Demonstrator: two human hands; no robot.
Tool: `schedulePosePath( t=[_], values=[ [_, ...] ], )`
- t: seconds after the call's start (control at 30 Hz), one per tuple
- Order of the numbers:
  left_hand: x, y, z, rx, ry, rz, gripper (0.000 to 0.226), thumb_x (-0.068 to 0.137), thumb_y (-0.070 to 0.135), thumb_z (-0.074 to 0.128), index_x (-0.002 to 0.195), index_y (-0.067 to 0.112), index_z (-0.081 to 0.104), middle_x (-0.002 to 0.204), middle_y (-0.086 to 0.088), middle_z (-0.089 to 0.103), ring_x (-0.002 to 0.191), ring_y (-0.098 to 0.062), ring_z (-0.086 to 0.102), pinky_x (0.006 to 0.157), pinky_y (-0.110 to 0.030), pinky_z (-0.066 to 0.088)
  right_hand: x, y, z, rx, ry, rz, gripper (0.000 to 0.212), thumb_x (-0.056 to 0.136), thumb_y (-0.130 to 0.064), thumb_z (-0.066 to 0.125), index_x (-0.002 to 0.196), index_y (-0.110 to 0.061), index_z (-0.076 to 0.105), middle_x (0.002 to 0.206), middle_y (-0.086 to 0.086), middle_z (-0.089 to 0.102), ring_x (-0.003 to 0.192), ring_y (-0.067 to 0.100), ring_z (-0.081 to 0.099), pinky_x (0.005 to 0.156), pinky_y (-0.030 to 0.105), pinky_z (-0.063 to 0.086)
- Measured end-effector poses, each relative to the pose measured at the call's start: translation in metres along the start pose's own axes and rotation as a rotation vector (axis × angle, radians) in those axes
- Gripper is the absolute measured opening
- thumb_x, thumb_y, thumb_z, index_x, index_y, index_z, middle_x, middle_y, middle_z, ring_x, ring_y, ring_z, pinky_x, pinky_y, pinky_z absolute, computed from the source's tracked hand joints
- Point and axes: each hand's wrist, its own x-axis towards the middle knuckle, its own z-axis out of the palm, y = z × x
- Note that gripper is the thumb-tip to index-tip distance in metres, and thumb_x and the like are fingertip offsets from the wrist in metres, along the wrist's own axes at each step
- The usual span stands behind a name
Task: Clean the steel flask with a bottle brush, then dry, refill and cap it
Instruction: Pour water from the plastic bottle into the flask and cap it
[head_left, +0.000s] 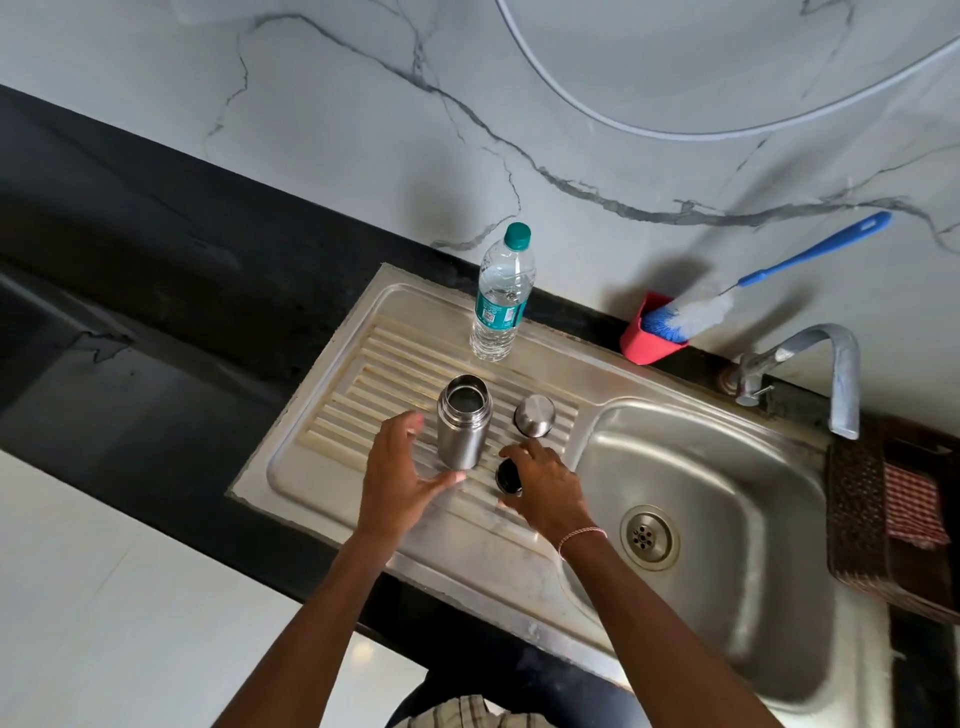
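The steel flask (462, 422) stands upright and uncapped on the ribbed drainboard (332, 415) of the sink. My left hand (402, 475) is just left of it, fingers spread and relaxed, fingertips near the flask's base, holding nothing. To the right of the flask, my right hand (545, 488) pinches a black inner stopper (506, 477) between thumb and fingers, low over the drainboard. The steel outer cap (535, 414) lies on the drainboard behind that hand. A blue-and-white bottle brush (727, 306) leans in a red holder (647, 345) at the wall.
A plastic water bottle (503, 296) with a green cap stands at the back of the drainboard. The sink basin (727, 467) with its drain (648, 538) lies to the right, under a steel tap (836, 374). A checked cloth (911, 512) lies on a dark mat at far right.
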Motion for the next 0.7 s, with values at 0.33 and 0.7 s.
schedulePosePath(
  t=[0.33,0.7],
  values=[
    [0.025,0.046,0.020,-0.415,-0.064,-0.184,0.104,0.052,0.052,0.097,0.142,0.031,0.049,0.128,0.015,0.067,0.118,-0.001,0.063,0.100,-0.024,0.051,-0.009,0.013,-0.014,0.213,0.222,0.051,0.060,0.078,-0.043,0.082,0.132,-0.034,0.056,0.129,-0.008,0.061,0.110,0.021,0.064,0.087,0.041,0.056],
    [0.015,0.078,0.033,-0.411,0.001,-0.136,0.060,0.062,0.024,0.098,0.113,0.022,0.068,0.102,0.012,0.076,0.095,-0.011,0.073,0.090,-0.037,0.059,-0.062,0.052,-0.097,0.910,0.414,0.111,0.053,0.070,-0.032,0.093,0.116,-0.032,0.065,0.105,-0.019,0.072,0.088,0.005,0.069,0.081,0.021,0.056]
  ],
)
